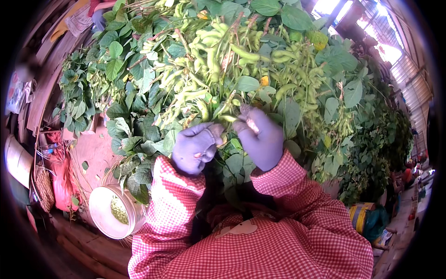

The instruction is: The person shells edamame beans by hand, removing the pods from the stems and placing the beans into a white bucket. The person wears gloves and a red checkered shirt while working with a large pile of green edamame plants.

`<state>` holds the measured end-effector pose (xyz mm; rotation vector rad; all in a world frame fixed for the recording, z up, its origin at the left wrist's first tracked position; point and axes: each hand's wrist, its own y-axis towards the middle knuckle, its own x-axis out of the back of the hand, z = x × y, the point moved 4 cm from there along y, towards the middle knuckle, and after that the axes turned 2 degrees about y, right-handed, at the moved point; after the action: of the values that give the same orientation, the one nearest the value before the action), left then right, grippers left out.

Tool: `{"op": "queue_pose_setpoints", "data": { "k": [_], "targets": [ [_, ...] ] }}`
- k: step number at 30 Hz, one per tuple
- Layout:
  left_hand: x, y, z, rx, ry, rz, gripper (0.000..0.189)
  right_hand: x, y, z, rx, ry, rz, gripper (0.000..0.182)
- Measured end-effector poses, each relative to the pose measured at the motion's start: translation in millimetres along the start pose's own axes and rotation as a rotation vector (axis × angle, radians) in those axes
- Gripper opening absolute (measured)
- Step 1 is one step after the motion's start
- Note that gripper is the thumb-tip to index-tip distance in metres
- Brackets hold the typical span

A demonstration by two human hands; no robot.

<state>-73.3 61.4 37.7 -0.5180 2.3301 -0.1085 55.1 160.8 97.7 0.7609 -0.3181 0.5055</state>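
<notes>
A large heap of cut soybean plants [209, 62] with green pods and leaves lies before me. Both my hands wear purplish-grey gloves with soiled fingertips, close together at the heap's near edge. The fingers of my left hand [197, 148] are curled, thumb and fingertips together; whether a pod is between them I cannot tell. My right hand [259, 136] pinches a green soybean pod [228, 118] by its end, between thumb and fingers, just right of the left fingertips. Stems and leaves lie around and beneath both hands.
A white plastic bucket [113, 212] with green pods inside stands at lower left. Beyond it are a red bag [61, 178], a woven basket [44, 190] and a pale container [18, 160]. Part of another person [99, 12] shows at the upper left. A yellow-banded container [359, 218] stands at right.
</notes>
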Motion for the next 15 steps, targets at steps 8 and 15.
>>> {"op": "queue_pose_setpoints", "data": {
  "k": [8, 15],
  "targets": [
    [-14.4, -2.3, 9.6, -0.081, -0.043, -0.122, 0.018, -8.7, -17.0, 10.7, 0.048, 0.096, 0.149, 0.026],
    [-19.0, -6.1, 7.4, -0.21, 0.48, -0.123, 0.017, -7.3, -9.9, -2.2, -0.716, 0.649, 0.479, 0.012]
  ]
}}
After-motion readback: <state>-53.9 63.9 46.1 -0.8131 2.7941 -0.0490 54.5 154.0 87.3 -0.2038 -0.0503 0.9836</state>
